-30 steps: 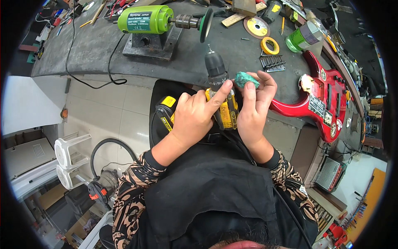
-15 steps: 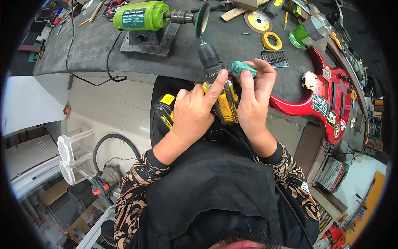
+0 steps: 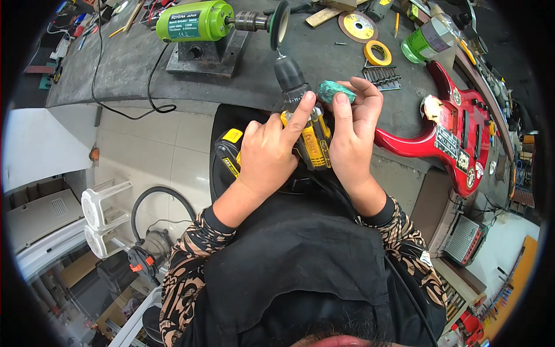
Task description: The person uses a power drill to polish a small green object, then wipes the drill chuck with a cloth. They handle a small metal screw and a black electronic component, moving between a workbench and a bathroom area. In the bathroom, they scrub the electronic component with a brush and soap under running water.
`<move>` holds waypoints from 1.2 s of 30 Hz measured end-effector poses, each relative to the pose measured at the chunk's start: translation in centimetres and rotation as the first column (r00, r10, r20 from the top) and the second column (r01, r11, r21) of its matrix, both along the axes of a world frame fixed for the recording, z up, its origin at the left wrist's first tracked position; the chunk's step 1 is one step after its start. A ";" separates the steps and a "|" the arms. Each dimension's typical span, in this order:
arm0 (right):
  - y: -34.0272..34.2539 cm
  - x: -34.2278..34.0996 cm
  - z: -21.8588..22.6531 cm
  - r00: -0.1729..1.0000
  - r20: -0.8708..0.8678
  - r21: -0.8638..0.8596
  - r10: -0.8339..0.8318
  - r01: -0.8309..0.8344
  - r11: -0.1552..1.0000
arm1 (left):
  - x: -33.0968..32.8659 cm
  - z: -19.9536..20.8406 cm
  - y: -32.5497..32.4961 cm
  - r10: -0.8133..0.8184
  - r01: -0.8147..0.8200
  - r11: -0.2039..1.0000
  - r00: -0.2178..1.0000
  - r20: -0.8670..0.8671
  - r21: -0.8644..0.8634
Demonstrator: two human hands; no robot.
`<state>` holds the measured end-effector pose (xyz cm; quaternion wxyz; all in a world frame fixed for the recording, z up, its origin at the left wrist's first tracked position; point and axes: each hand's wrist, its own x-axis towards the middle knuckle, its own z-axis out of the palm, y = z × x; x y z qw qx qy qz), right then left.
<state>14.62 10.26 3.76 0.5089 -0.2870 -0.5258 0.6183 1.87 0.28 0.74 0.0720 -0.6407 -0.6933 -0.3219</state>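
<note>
My left hand (image 3: 272,144) is wrapped round the handle of a yellow-and-black cordless drill (image 3: 313,147), its index finger stretched along the drill's body. The drill's battery pack (image 3: 230,147) shows left of my knuckles. From the black chuck (image 3: 289,73) a thin shank points away from me toward a round disc (image 3: 280,26) on the bench grinder. Between thumb and fingers, my right hand (image 3: 355,139) pinches a rough green lump (image 3: 332,91) beside the chuck. I cannot tell what the lump is made of.
A green bench grinder (image 3: 199,22) stands at the far left of the dark workbench (image 3: 115,63). Toward the right are a yellow tape roll (image 3: 377,53), a bit set (image 3: 383,77), a plastic bottle (image 3: 426,41) and a red guitar body (image 3: 445,139). A hose vacuum (image 3: 147,254) sits on the floor.
The green lump is turned slightly in my right hand's fingers. Both hands and the drill keep nearly the same place, and the whole view has shifted a little.
</note>
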 end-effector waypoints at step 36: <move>-2.8 -23.7 6.8 0.095 0.687 0.475 -0.720 -0.809 0.346 | -8.5 0.2 -19.4 -0.490 -0.334 0.820 0.007 0.872 0.464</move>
